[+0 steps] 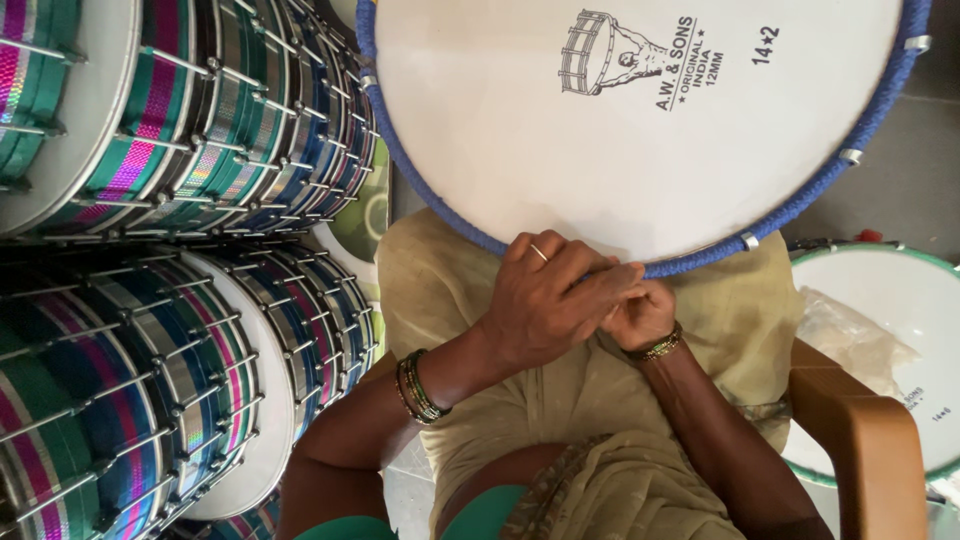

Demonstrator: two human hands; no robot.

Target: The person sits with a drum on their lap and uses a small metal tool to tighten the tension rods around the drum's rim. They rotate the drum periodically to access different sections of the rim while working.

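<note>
Both hands meet at the near rim of a large white drum (640, 120) lying across the person's lap. The left hand (545, 300) covers the right hand (640, 315), fingers closed on the blue rope edge (700, 258), which runs left to right. Stacked striped drums (170, 250) stand left; another white drum (890, 330) and a wooden chair arm (870, 440) sit right.

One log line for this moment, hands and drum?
left hand: over right hand, at drum rim | right hand: pressed at blue rope edge | white drumhead: on lap | striped drums: stacked at image left
</note>
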